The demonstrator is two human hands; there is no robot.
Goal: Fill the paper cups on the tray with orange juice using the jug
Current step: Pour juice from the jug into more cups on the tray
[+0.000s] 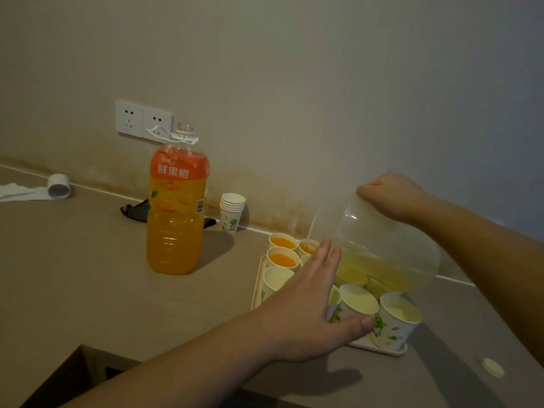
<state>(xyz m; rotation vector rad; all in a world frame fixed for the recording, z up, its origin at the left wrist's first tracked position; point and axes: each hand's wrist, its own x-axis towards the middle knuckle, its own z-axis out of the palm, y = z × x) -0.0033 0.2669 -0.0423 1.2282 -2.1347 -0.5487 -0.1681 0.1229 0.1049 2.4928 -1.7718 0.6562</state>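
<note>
Tilting the translucent jug over the tray with your right hand gripping its handle, your left hand open beside the paper cups, you have roughly three filled and several empty.

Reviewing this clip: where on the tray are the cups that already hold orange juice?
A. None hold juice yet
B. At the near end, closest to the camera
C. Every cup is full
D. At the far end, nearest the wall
D: the juice-filled cups sit at the wall end of the tray, while the empty cups stand at the near end.
</note>
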